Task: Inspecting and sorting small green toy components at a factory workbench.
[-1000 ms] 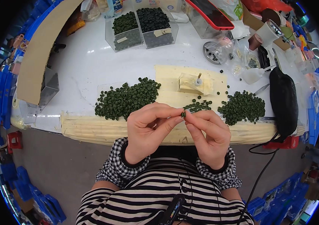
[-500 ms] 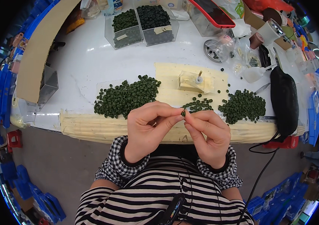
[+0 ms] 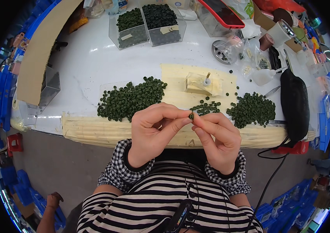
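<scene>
Over the table's near edge, my two hands meet at the fingertips. My left hand [image 3: 155,130] pinches a small dark green round cap [image 3: 191,116] between thumb and forefinger. My right hand [image 3: 220,141] is closed too, its fingertips against the same cap from the right side. Behind my left hand spreads a large heap of similar green caps [image 3: 130,99]. A small loose group of caps [image 3: 207,107] lies just beyond my fingertips, and another heap [image 3: 252,109] is to the right of my right hand.
A taped block [image 3: 202,84] with an upright peg stands on yellow tape beyond my hands. Two clear bins [image 3: 165,37] of caps sit at the back. A black pouch [image 3: 293,105] with a cable lies at right; a cardboard sheet [image 3: 43,50] rises at left.
My right hand has shifted slightly right and its fingers have spread a little, while the cap stays at the fingertips. Another person's arm has come into view at the lower left.
</scene>
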A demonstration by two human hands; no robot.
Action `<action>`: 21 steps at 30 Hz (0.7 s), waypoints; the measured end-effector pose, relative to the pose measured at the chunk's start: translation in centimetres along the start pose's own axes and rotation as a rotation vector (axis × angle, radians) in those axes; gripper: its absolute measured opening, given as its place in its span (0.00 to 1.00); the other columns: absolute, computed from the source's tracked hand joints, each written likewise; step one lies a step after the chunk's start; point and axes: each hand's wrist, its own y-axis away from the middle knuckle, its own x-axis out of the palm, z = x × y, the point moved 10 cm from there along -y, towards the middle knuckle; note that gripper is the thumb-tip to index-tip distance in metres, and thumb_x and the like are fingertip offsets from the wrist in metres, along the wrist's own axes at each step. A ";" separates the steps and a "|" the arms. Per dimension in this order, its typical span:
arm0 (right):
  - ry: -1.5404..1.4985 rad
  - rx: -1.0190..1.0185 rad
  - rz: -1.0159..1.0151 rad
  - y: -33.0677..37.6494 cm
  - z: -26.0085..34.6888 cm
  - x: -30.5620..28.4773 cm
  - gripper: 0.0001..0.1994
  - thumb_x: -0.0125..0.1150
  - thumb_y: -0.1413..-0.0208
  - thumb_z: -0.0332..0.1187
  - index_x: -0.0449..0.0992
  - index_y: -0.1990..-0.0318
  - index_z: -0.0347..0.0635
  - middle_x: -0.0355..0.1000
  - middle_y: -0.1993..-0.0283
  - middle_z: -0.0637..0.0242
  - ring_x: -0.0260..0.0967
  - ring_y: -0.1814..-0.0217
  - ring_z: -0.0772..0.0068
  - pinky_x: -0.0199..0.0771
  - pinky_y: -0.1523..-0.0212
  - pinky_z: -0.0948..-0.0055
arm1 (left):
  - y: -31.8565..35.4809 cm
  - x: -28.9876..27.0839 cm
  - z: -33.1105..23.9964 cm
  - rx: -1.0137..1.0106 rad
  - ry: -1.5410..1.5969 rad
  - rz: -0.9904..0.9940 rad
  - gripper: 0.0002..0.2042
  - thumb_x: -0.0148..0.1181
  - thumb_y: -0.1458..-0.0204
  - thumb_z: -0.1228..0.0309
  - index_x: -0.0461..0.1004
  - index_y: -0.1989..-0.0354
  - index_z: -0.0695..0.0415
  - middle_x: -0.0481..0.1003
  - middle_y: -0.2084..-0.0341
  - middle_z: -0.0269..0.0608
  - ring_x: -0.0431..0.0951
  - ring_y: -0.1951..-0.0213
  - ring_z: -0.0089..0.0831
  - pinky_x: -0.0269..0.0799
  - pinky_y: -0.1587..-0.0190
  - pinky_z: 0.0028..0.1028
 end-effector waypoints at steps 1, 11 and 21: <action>0.008 -0.026 -0.004 -0.1 0.1 0.0 0.15 0.63 0.49 0.17 0.79 0.53 0.35 0.75 0.62 0.61 0.70 0.66 0.74 0.69 0.68 0.80 | 0.0 0.0 0.0 0.001 0.007 -0.002 0.08 0.64 0.51 0.83 0.80 0.62 0.64 0.78 0.69 0.39 0.71 0.73 0.14 0.62 0.74 0.13; 0.040 -0.080 0.000 -0.2 0.7 0.1 0.15 0.63 0.50 0.17 0.79 0.53 0.35 0.74 0.63 0.61 0.70 0.68 0.75 0.69 0.71 0.80 | -0.1 0.0 -0.4 0.031 -0.029 -0.001 0.08 0.64 0.51 0.83 0.81 0.62 0.63 0.78 0.71 0.38 0.71 0.73 0.15 0.61 0.74 0.14; 0.041 -0.071 0.004 0.0 0.6 0.0 0.15 0.63 0.49 0.17 0.79 0.52 0.35 0.74 0.63 0.61 0.70 0.68 0.75 0.69 0.72 0.81 | 0.0 0.1 -0.3 0.027 -0.032 0.003 0.08 0.64 0.51 0.83 0.80 0.62 0.63 0.78 0.70 0.39 0.74 0.71 0.17 0.64 0.73 0.15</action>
